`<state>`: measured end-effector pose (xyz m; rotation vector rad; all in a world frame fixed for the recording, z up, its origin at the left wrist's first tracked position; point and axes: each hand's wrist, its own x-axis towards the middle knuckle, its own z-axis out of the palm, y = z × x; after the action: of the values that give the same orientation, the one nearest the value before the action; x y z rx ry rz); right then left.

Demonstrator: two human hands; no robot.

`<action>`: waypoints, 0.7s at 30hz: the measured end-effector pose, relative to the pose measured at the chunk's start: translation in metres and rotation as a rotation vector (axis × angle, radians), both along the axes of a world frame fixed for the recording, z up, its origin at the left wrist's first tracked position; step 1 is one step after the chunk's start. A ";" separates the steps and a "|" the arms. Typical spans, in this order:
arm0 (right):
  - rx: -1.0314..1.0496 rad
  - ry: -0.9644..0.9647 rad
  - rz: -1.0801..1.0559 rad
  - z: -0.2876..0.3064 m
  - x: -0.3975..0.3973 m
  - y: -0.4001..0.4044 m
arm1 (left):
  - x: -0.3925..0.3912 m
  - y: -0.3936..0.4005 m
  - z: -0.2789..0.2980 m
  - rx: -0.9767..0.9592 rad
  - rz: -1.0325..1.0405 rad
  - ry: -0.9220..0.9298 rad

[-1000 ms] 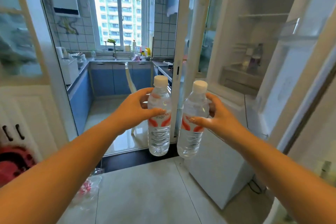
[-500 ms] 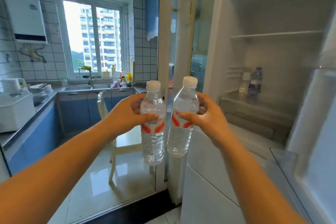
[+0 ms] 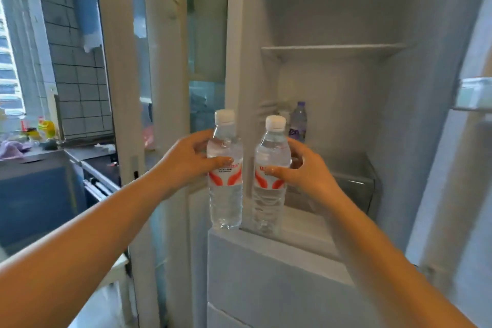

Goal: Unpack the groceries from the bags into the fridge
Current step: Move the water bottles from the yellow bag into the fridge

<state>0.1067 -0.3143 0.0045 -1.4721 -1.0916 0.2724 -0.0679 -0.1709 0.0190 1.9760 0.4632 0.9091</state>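
Left hand (image 3: pixel 186 165) grips one water bottle (image 3: pixel 225 176), right hand (image 3: pixel 306 176) grips another (image 3: pixel 270 176) at the open fridge (image 3: pixel 332 48) | risk: knocking over what looks like a purple-labelled bottle (image 3: pixel 298 121) on the crowded lower shelf

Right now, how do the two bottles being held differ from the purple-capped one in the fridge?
The held bottles have white caps and red-and-white labels; the fridge bottle has a purple cap and label. The held ones are each gripped by a hand, left and right, at the fridge's front; the purple one stands untouched at the back. All are clear, upright and capped.
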 end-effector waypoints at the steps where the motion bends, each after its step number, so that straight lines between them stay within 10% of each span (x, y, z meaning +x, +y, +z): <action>1: -0.001 0.009 -0.039 0.001 0.011 0.007 | 0.016 0.013 0.000 0.000 -0.038 0.007; 21: 0.009 0.030 -0.443 0.044 0.267 0.087 | 0.340 0.124 0.035 -0.050 -0.437 -0.052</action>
<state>0.3736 -0.2276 0.0483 -1.6511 -0.7162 -0.0229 0.2723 -0.0466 0.0544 1.8987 0.0174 0.6603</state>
